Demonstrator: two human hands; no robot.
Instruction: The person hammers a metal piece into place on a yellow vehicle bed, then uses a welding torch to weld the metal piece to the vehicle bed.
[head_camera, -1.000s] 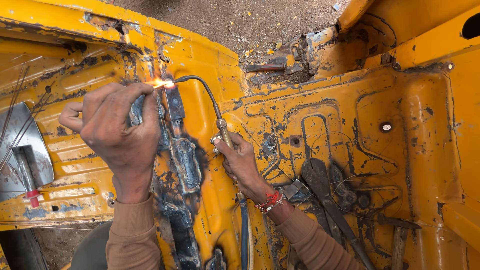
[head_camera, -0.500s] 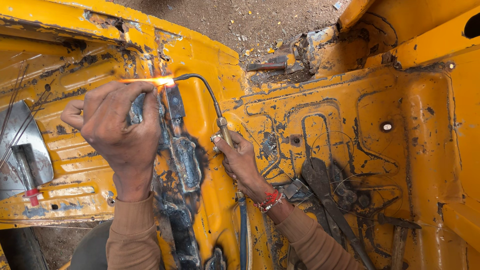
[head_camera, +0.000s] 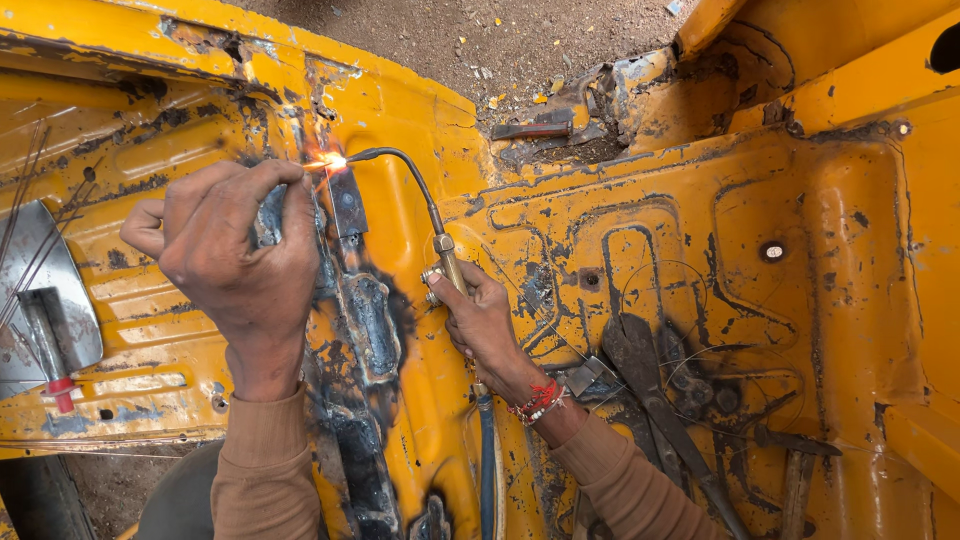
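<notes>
My right hand (head_camera: 485, 322) grips the brass handle of a gas torch (head_camera: 420, 200) whose curved black neck ends in a bright flame (head_camera: 330, 161). The flame touches a scorched seam (head_camera: 365, 320) on a battered yellow vehicle body panel (head_camera: 640, 240). My left hand (head_camera: 235, 265) is closed around a small dark metal piece (head_camera: 268, 215) pressed against the panel just left of the flame. Grey metal patches run down the blackened seam between both hands. A blue hose (head_camera: 487, 450) leads down from the torch.
Metal shears (head_camera: 660, 400) and other dark tools lie on the panel at lower right. A shiny metal sheet (head_camera: 40, 290) with thin rods and a red-tipped tool (head_camera: 60, 385) sits at far left. Bare dirt ground (head_camera: 500, 40) shows beyond the panel's top edge.
The flame has crept slightly leftward along the seam. Both hands hold nearly the same positions.
</notes>
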